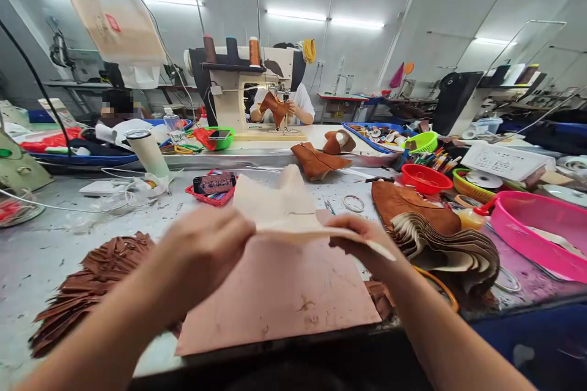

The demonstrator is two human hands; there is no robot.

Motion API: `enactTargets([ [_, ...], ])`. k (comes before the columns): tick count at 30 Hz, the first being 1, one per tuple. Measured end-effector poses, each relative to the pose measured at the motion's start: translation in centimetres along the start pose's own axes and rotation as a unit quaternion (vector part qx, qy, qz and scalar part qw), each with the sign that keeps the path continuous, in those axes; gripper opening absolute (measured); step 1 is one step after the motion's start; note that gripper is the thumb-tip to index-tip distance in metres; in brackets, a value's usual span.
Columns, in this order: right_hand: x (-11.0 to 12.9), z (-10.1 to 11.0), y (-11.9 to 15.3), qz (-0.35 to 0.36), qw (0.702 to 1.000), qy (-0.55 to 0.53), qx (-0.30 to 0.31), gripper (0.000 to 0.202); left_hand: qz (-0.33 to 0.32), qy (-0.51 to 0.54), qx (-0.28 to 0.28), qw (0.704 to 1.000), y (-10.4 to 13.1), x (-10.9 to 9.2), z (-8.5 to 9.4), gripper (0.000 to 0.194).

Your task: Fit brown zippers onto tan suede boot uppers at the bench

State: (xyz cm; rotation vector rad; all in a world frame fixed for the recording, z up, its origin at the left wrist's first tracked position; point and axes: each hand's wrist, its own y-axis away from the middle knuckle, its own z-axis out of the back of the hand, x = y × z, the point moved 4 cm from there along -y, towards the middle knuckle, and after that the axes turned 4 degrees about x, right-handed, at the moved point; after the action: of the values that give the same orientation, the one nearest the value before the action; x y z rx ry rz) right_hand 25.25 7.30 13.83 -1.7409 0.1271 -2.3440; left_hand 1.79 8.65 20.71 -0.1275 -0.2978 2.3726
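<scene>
A cream-coloured leather piece [279,204] is held up between my two hands, over a pinkish-brown board [284,299] at the table's front edge. My left hand [208,244], slightly blurred, is closed on the piece's left edge. On the right edge, my right hand [362,241] grips the piece with the thumb on top and fingers beneath. A pile of dark brown leather strips [96,281] lies left of the board. To the right is a stack of folded brown pieces with pale linings [440,247].
Beyond the hands are a red basket with a phone [213,186], brown leather pieces [321,162] and a tape roll [353,203]. A pink basin [536,232] and red bowl [425,178] stand right. Across the table, a person in white [300,104] works behind a sewing machine [233,91].
</scene>
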Motion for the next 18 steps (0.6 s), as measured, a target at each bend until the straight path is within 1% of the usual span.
enactTargets([
  [1, -2.0, -0.9, 1.0, -0.036, 0.999, 0.018, 0.028, 0.022, 0.014, 0.045, 0.089, 0.995, 0.9, 0.0, -3.0, 0.029],
  [2, -3.8, -1.8, 2.1, -0.066, 0.996, 0.025, 0.060, 0.021, 0.030, 0.098, 0.152, 0.983, 1.8, -0.1, -5.8, 0.029],
  [3, -5.5, -2.5, 3.1, -0.092, 0.992, 0.022, 0.088, 0.021, 0.039, 0.171, 0.214, 0.961, 2.7, -0.2, -8.5, 0.027],
  [4, -7.0, -3.1, 4.0, -0.115, 0.987, 0.013, 0.110, 0.023, 0.055, 0.239, 0.265, 0.932, 3.3, -0.5, -10.8, 0.024],
  [5, -8.4, -3.5, 4.9, -0.140, 0.983, 0.001, 0.122, 0.025, 0.061, 0.276, 0.294, 0.913, 3.7, -0.7, -12.6, 0.022],
  [6, -9.6, -3.7, 5.6, -0.168, 0.978, -0.008, 0.124, 0.028, 0.067, 0.309, 0.316, 0.894, 3.9, -1.0, -14.0, 0.021],
  [7, -10.6, -3.7, 6.1, -0.194, 0.974, -0.008, 0.114, 0.031, 0.072, 0.328, 0.329, 0.883, 3.8, -1.2, -15.0, 0.020],
  [8, -11.5, -3.5, 6.5, -0.211, 0.974, 0.008, 0.087, 0.033, 0.076, 0.336, 0.334, 0.877, 3.5, -1.4, -15.7, 0.019],
  [10, -12.4, -2.8, 7.0, -0.213, 0.974, 0.072, 0.001, 0.032, 0.091, 0.345, 0.336, 0.872, 2.4, -1.6, -16.7, 0.020],
  [11, -12.5, -2.3, 7.2, -0.202, 0.971, 0.114, -0.063, 0.029, 0.101, 0.342, 0.332, 0.873, 1.8, -1.7, -17.1, 0.021],
  [12, -12.1, -1.9, 7.5, -0.173, 0.961, 0.161, -0.142, 0.026, 0.111, 0.336, 0.328, 0.876, 1.1, -1.7, -17.5, 0.021],
  [13, -11.2, -1.7, 7.8, -0.119, 0.946, 0.204, -0.223, 0.022, 0.121, 0.327, 0.324, 0.879, 0.6, -1.8, -17.9, 0.021],
  [14, -9.9, -1.9, 8.1, -0.042, 0.927, 0.242, -0.285, 0.018, 0.129, 0.318, 0.321, 0.883, 0.2, -1.8, -18.3, 0.021],
  [15, -8.4, -2.7, 8.3, 0.052, 0.909, 0.274, -0.309, 0.015, 0.135, 0.308, 0.319, 0.886, -0.2, -1.9, -18.6, 0.020],
  [16, -6.8, -3.9, 8.2, 0.157, 0.896, 0.300, -0.287, 0.014, 0.139, 0.299, 0.318, 0.889, -0.4, -2.0, -18.9, 0.019],
  [17, -5.4, -5.5, 8.0, 0.249, 0.890, 0.311, -0.221, 0.014, 0.140, 0.293, 0.318, 0.891, -0.5, -2.1, -19.2, 0.019],
  [18, -4.5, -7.2, 7.4, 0.307, 0.894, 0.303, -0.123, 0.015, 0.139, 0.288, 0.318, 0.892, -0.5, -2.2, -19.4, 0.018],
])
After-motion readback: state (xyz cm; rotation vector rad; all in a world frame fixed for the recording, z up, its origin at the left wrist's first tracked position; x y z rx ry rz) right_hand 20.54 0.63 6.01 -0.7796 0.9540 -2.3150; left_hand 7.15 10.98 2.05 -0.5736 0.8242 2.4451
